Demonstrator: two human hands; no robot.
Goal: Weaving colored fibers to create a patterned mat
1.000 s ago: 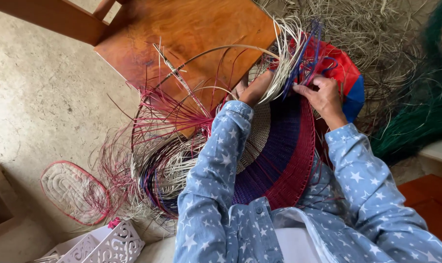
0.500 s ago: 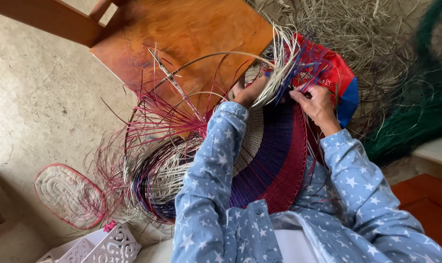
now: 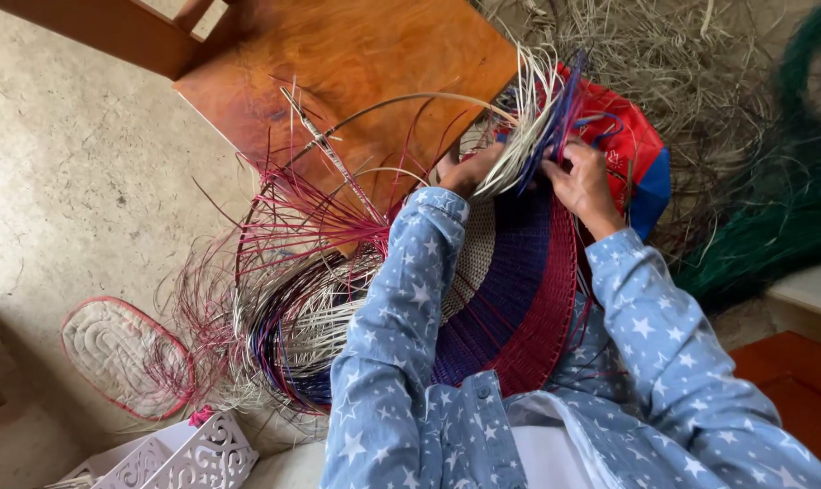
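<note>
The hands had slid a little along the rim since the earlier frame. The big woven mat (image 3: 510,299), purple and red, lay on the person's lap. The left hand (image 3: 469,170) pinched pale strands (image 3: 528,136). The right hand (image 3: 584,181) pinched purple strands (image 3: 564,109). Pulling each strand snug would keep rows even.

A round woven mat of purple, maroon and cream plant fibre (image 3: 510,299) looks ribbed and matt. At upper centre, an orange-brown wooden board (image 3: 338,81) shows a smooth, faintly glossy finish. The grey concrete floor (image 3: 76,181) at left is rough.
</note>
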